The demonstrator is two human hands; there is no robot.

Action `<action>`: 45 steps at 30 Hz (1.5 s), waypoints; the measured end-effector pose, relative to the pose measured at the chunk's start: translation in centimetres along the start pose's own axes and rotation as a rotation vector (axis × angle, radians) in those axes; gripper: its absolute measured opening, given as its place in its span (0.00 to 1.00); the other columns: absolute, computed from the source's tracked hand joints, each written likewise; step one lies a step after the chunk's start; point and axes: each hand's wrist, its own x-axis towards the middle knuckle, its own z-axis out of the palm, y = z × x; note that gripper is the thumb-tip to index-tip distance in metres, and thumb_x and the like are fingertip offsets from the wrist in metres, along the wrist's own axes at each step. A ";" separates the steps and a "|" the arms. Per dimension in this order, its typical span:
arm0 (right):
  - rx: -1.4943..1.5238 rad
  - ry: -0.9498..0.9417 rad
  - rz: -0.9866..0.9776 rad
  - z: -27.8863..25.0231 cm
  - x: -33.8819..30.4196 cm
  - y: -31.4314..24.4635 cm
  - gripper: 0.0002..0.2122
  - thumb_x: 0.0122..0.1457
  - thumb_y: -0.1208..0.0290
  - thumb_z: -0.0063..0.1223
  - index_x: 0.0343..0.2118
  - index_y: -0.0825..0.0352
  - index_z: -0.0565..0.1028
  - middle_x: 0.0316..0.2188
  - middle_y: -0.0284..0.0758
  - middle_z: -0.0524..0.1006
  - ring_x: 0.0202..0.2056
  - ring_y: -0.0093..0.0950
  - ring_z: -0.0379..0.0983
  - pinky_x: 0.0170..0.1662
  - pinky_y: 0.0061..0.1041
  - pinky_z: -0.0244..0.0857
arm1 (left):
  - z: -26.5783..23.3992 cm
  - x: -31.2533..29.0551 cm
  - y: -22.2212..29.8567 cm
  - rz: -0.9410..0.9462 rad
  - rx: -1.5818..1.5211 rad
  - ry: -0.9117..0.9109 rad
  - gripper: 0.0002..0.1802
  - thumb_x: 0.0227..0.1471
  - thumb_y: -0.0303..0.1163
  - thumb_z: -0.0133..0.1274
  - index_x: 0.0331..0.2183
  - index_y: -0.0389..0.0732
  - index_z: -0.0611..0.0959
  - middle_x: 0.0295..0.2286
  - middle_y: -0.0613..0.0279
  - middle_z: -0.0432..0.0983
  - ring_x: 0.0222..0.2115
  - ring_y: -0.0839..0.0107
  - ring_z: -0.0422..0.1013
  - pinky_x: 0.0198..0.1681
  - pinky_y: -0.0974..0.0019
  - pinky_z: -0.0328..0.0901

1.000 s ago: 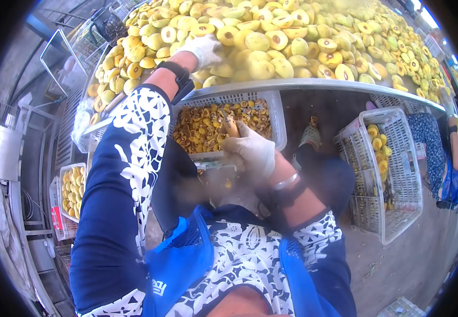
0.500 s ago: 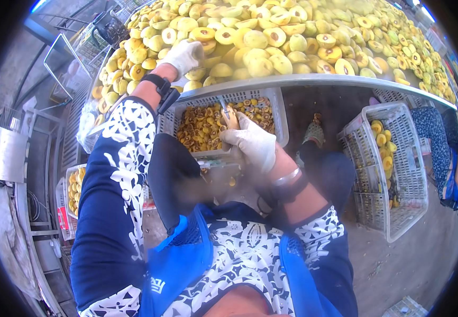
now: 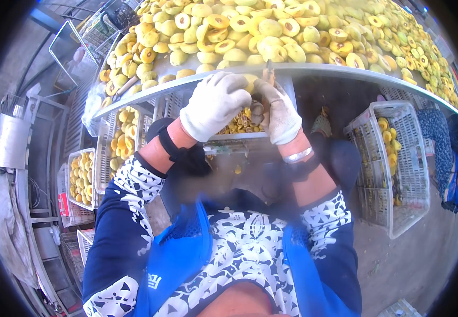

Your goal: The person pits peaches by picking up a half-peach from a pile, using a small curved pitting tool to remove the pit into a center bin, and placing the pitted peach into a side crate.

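Observation:
My left hand [image 3: 214,107], in a white glove, is closed around a yellow peach half [image 3: 250,83], which its fingers partly hide. Beside it, my gloved right hand [image 3: 282,113] grips a short knife with a wooden handle [image 3: 269,75], the blade end pointing away from me. Both hands meet just in front of the metal table's rim [image 3: 340,68]. Across the tabletop spreads a large heap of halved yellow peaches [image 3: 271,27], many with brown centres. Below my hands, brown and yellow fruit scraps [image 3: 234,124] lie in a crate, largely covered by the hands.
At the left stand crates of yellow halves, one a small white crate [image 3: 82,179]. A tall pale crate [image 3: 393,169] with some halves stands at the right. Near the table's left corner lies a stick-like handle [image 3: 127,85]. Another person's patterned clothing [image 3: 432,142] shows at far right.
My left hand has come back from the heap toward my right hand and now holds a peach half. My right hand has risen toward the table rim with the knife.

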 end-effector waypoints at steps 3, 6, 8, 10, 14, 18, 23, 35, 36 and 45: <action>0.047 -0.031 -0.016 0.2 0.1 -0.4 0.09 0.59 0.67 0.48 0.41 0.60 0.69 0.23 0.26 0.68 0.18 0.17 0.62 0.18 0.14 0.53 | 1.0 -1.3 -0.3 -0.234 -0.400 0.257 0.13 0.41 0.20 0.54 0.34 0.41 0.76 0.39 0.57 0.71 0.40 0.64 0.68 0.43 0.64 0.64; 0.049 -0.052 -0.017 0.1 -0.2 -0.6 0.11 0.58 0.69 0.49 0.43 0.61 0.68 0.22 0.27 0.68 0.17 0.18 0.62 0.18 0.16 0.53 | 0.9 -0.8 0.6 -0.704 -0.973 0.417 0.20 0.61 0.37 0.44 0.49 0.33 0.68 0.42 0.58 0.70 0.46 0.72 0.65 0.51 0.69 0.59; 0.043 -0.085 0.006 0.0 -0.3 -0.6 0.11 0.57 0.69 0.50 0.43 0.61 0.68 0.22 0.27 0.67 0.17 0.18 0.63 0.18 0.16 0.54 | 2.5 -0.9 -0.2 -0.809 -1.430 0.407 0.25 0.61 0.45 0.43 0.51 0.34 0.68 0.44 0.57 0.69 0.47 0.71 0.66 0.52 0.66 0.61; 0.028 -0.073 -0.021 0.3 -0.6 -0.4 0.12 0.56 0.69 0.52 0.41 0.62 0.67 0.23 0.27 0.68 0.15 0.18 0.64 0.17 0.16 0.56 | 3.3 -1.2 0.4 -0.864 -1.617 0.360 0.27 0.60 0.47 0.44 0.50 0.35 0.69 0.46 0.57 0.70 0.47 0.69 0.68 0.51 0.64 0.63; -0.438 0.097 -0.278 0.6 -0.4 0.3 0.12 0.56 0.66 0.55 0.39 0.63 0.66 0.22 0.27 0.68 0.14 0.15 0.64 0.15 0.15 0.58 | 5.4 -1.9 0.7 -0.969 -1.709 0.524 0.21 0.60 0.44 0.46 0.47 0.37 0.72 0.42 0.60 0.73 0.42 0.68 0.71 0.48 0.64 0.67; -1.252 0.210 -0.903 0.7 -0.4 2.1 0.13 0.57 0.66 0.51 0.39 0.67 0.65 0.28 0.43 0.72 0.25 0.45 0.72 0.29 0.37 0.68 | 5.9 -1.7 0.5 -0.954 -1.537 0.619 0.17 0.60 0.39 0.46 0.46 0.39 0.72 0.42 0.59 0.73 0.42 0.69 0.71 0.47 0.63 0.67; -1.436 0.127 -0.531 1.2 -1.3 3.7 0.14 0.56 0.64 0.48 0.38 0.69 0.63 0.34 0.53 0.72 0.38 0.52 0.70 0.40 0.45 0.65 | 4.4 -0.8 1.3 -0.944 -1.537 0.862 0.15 0.57 0.31 0.48 0.46 0.40 0.72 0.39 0.59 0.73 0.40 0.71 0.70 0.43 0.68 0.67; -1.330 0.031 -0.232 1.5 -0.9 3.8 0.16 0.54 0.70 0.46 0.42 0.71 0.61 0.34 0.57 0.72 0.40 0.54 0.69 0.44 0.45 0.63 | 6.0 -1.1 0.5 -1.032 -1.538 0.980 0.13 0.57 0.37 0.51 0.41 0.41 0.73 0.37 0.58 0.73 0.38 0.66 0.72 0.42 0.61 0.69; -1.304 0.032 -0.240 1.5 -0.9 3.9 0.16 0.54 0.70 0.46 0.43 0.72 0.61 0.34 0.58 0.73 0.41 0.54 0.69 0.44 0.44 0.63 | 6.0 -1.0 0.7 -1.025 -1.525 0.987 0.13 0.57 0.38 0.51 0.41 0.41 0.73 0.37 0.58 0.73 0.38 0.66 0.71 0.42 0.61 0.69; -1.441 -0.014 -0.101 2.2 -1.1 3.7 0.17 0.54 0.70 0.46 0.44 0.73 0.61 0.34 0.58 0.73 0.41 0.53 0.70 0.44 0.42 0.64 | 6.5 -1.0 1.1 -1.080 -1.320 1.006 0.18 0.58 0.44 0.48 0.40 0.38 0.77 0.36 0.58 0.74 0.35 0.68 0.72 0.38 0.63 0.71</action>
